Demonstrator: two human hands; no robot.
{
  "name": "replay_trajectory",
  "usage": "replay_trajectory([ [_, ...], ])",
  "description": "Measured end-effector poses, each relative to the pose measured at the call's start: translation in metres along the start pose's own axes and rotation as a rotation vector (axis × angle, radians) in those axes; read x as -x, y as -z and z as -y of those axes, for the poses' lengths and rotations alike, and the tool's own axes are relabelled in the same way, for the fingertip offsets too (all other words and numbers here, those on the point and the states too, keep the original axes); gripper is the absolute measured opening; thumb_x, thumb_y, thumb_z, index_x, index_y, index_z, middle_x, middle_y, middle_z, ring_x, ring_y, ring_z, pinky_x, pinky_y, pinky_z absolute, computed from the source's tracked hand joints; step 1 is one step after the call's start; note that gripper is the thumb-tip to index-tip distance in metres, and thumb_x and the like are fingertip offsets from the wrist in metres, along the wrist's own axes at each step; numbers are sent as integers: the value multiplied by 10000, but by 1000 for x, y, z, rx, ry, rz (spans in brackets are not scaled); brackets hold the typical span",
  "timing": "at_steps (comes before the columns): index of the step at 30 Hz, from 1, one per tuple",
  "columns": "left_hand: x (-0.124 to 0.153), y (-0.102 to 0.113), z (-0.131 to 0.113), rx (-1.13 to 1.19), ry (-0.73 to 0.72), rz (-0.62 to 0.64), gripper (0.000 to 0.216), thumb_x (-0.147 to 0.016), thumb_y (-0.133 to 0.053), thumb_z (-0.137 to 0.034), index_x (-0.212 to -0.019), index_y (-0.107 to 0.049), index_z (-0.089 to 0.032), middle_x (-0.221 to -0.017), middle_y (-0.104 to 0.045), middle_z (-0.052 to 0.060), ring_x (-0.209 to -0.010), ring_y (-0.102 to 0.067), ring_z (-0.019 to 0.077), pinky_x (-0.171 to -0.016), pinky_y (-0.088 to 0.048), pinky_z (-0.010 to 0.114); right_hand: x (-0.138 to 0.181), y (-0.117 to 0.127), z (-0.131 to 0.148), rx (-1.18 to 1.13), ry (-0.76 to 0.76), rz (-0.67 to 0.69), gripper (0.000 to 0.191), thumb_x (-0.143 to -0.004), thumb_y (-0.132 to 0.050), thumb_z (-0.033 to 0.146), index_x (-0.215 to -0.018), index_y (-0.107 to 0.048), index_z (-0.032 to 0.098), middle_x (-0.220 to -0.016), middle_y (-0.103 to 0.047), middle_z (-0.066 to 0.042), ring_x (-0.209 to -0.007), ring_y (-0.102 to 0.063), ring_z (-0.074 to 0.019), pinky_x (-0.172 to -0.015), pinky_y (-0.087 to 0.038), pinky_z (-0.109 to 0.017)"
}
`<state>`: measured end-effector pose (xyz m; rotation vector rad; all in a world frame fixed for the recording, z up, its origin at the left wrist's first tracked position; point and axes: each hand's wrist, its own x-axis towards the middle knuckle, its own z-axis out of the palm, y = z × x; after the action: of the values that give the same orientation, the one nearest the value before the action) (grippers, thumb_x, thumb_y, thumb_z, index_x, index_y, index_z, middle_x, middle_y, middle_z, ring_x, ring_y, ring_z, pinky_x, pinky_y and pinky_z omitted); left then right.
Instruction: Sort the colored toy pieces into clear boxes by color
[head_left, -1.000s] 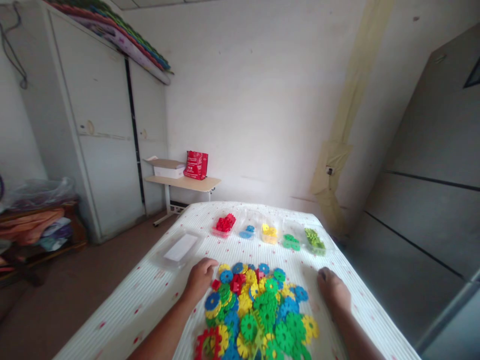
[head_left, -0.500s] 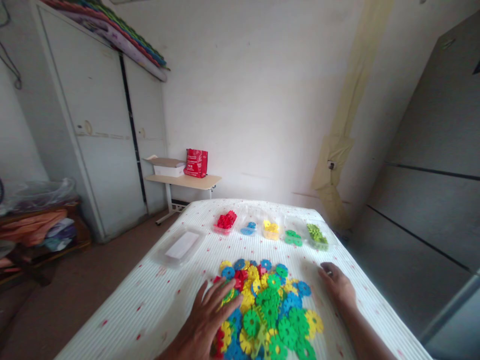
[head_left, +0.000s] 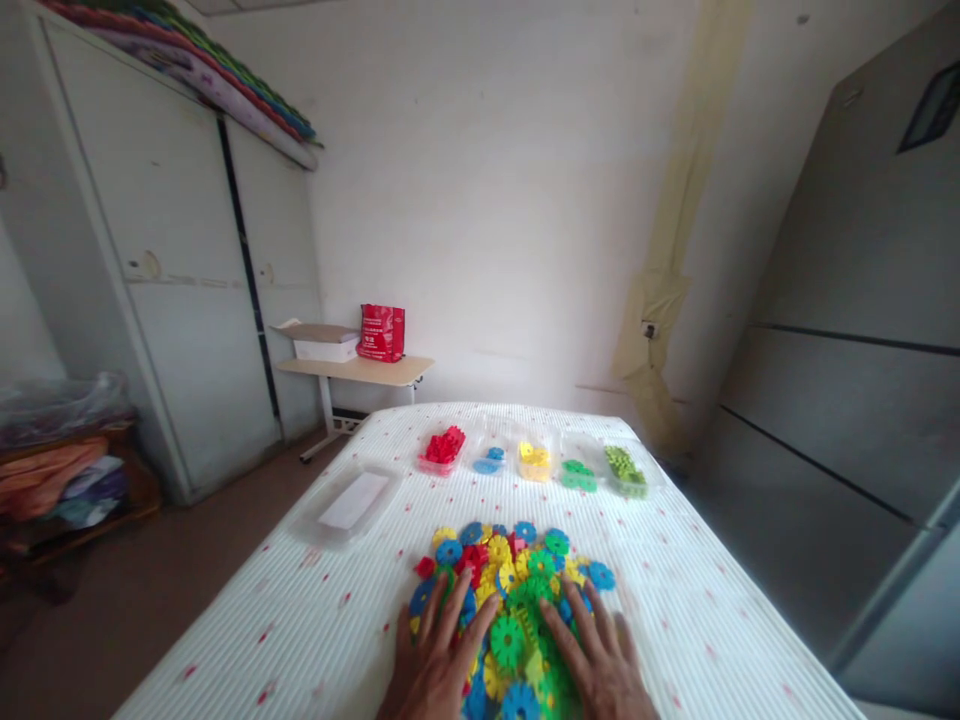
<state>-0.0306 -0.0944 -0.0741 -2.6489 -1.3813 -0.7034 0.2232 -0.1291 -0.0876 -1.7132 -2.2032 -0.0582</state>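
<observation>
A loose pile of plastic pieces (head_left: 507, 640) is spread on the near middle part of the tabletop (head_left: 720, 610), which is covered with a white ribbed cloth marked with small red spots. Notched discs in green, blue and yellow are mixed through the pile, and red pieces are seen mostly at its far left.

The near left side of the pile is covered by the left hand (head_left: 439, 665), and the near right side by the right hand (head_left: 604, 665). Both are held palm down, with the fingers of each extended and spread apart; no piece is seen gripped between them. What lies under the palms is hidden.

Beyond the pile, a row of small clear containers is set across the far part. From left to right, red pieces (head_left: 444, 446), blue pieces (head_left: 490, 462), yellow pieces (head_left: 534, 456), green pieces (head_left: 579, 475) and light green pieces (head_left: 622, 464) are held in them. To the left, nearer than the row, a flat clear plastic tray or lid (head_left: 307, 520) is laid, with a white rectangle (head_left: 352, 501) seen on it.

At the far left, a white box (head_left: 326, 348) and a red bag (head_left: 384, 334) are placed side by side on a smaller table (head_left: 375, 371).
</observation>
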Motion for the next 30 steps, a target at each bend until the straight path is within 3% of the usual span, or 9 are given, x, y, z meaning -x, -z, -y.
replay_trajectory([
  [2, -10, 0, -3, 35, -13, 21, 948, -535, -671, -537, -1366, -248, -363, -1466, -217, 77, -1267, -263, 436, -932, -262, 620, -17, 5, 11, -8, 15, 15, 805, -667, -600, 504, -1364, -210, 405, -1446, -250, -60, -1263, -240, -456, -872, -251, -711],
  [5, -29, 1, 0, 60, 21, 20, 972, -515, -700, -431, -1371, -250, -338, -1472, -205, 67, -1285, -243, 411, -984, -222, 587, -39, 16, 21, -38, 39, 6, 939, -576, -616, 615, -1382, -222, 338, -1454, -233, -95, -1271, -220, -450, -923, -213, -678],
  [13, -74, 1, 16, 110, 136, 16, 907, -529, -679, -415, -1351, -311, -307, -1418, -328, 96, -1271, -301, 352, -1003, -222, 534, -76, 19, 10, -24, 42, -69, 771, -685, -529, 567, -1362, -309, 273, -1417, -321, -110, -1254, -303, -364, -980, -158, -623],
  [18, -75, 1, 18, 56, 181, -27, 854, -558, -677, -427, -1335, -345, -302, -1383, -383, 109, -1257, -322, 344, -1008, -177, 551, -79, 16, 9, -33, 5, -77, 718, -712, -533, 470, -1356, -332, 222, -1402, -347, -117, -1264, -303, -331, -1003, -189, -574],
  [22, -73, 1, 17, 8, 198, -137, 699, -678, -598, -416, -1322, -372, -264, -1363, -405, 121, -1251, -337, 322, -1008, -183, 544, -82, 16, 11, -47, -39, -113, 679, -690, -571, 350, -1321, -398, 170, -1387, -368, -130, -1274, -296, -307, -1027, -229, -499],
  [26, -69, 6, 21, 26, 94, -212, 623, -758, -520, -410, -1336, -349, -254, -1381, -375, 114, -1259, -329, 296, -1036, -158, 516, -79, 20, 11, -105, 1, -140, 639, -689, -549, 267, -1310, -415, 197, -1396, -360, -102, -1294, -267, -300, -1043, -206, -516],
  [30, -56, 20, 24, 83, -13, -130, 782, -717, -543, -473, -1394, -206, -271, -1436, -287, 94, -1292, -262, 330, -1045, -98, 549, -68, 27, 1, -230, 35, -176, 637, -712, -541, 293, -1326, -381, 233, -1409, -339, -71, -1303, -258, -283, -1047, -234, -508],
])
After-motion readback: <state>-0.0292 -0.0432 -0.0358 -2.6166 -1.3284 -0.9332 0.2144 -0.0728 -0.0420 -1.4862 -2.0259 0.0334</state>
